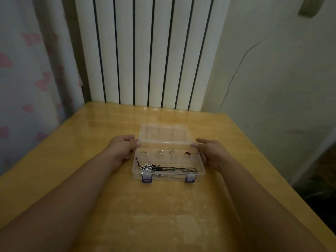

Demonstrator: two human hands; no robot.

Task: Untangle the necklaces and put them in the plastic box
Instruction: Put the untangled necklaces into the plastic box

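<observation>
A clear plastic box (199, 170) with two purple latches stands on the wooden table, its lid (164, 133) raised part way. Black-cord necklaces (163, 168) with silver pendants lie in the long front compartment. Several small rings (171, 151) sit in the back compartments. My left hand (123, 147) grips the lid's left front corner. My right hand (209, 151) pinches the lid's right front corner, its lower fingers by the box's right side.
The wooden table (163, 215) reaches to a white radiator (145, 51) at the back. A curtain with pink hearts (27, 79) hangs at the left. The table's right edge drops to a dark floor (318, 179).
</observation>
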